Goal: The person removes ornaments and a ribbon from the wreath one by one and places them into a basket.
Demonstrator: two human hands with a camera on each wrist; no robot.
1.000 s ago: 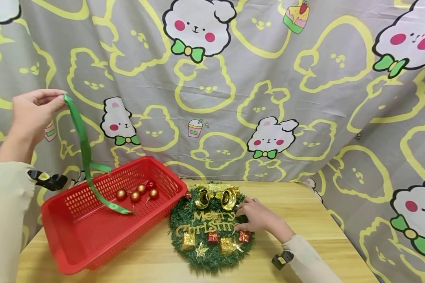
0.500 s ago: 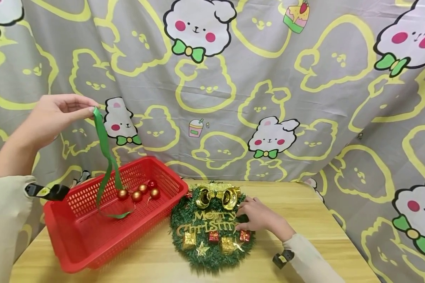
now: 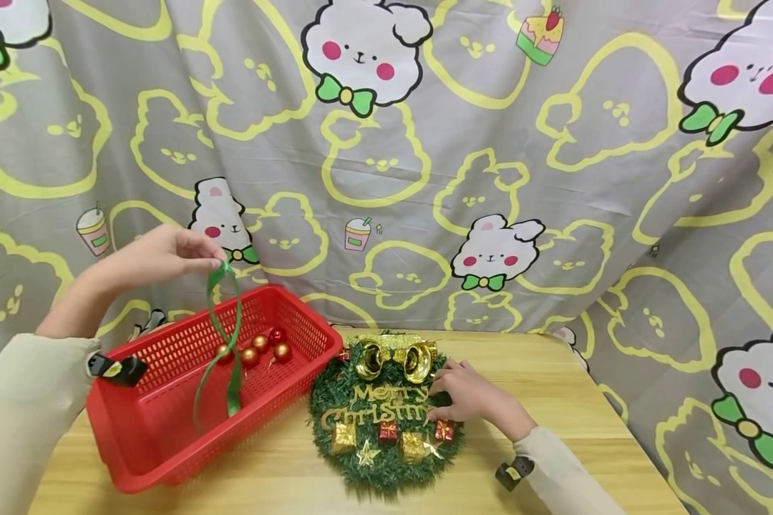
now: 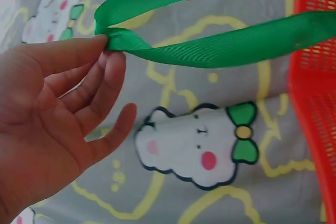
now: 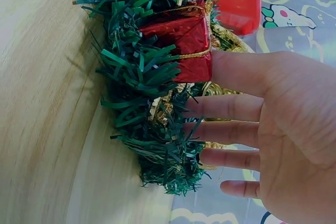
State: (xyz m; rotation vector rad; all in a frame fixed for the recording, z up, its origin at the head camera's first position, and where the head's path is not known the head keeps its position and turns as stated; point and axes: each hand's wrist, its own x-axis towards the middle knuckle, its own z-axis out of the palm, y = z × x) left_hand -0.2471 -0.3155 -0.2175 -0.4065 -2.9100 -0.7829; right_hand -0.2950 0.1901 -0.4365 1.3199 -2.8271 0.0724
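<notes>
My left hand (image 3: 157, 254) pinches a green satin ribbon (image 4: 215, 53) between thumb and forefinger; the other fingers are loosely bent. Folded at the pinch, the ribbon hangs in two strands over the red plastic basket (image 3: 154, 422). On the table's middle lies a green tinsel Christmas wreath (image 3: 386, 476) with gold bells (image 3: 417, 362), gold "Merry Christmas" lettering and small wrapped gift boxes. My right hand (image 3: 473, 393) rests on the wreath's right side. In the right wrist view its fingers extend into the greenery, the thumb beside a red gift box (image 5: 194, 45).
Several gold baubles (image 3: 250, 357) and a shiny red bauble (image 3: 278, 335) lie in the basket's far right part. The basket stands left of the wreath on a wooden table (image 3: 522, 343). A patterned grey curtain (image 3: 386, 279) hangs behind the table.
My left hand has moved right and down with the ribbon, from the basket's left to above its middle. The ribbon's hanging strands swing and cross. My right hand stays on the wreath.
</notes>
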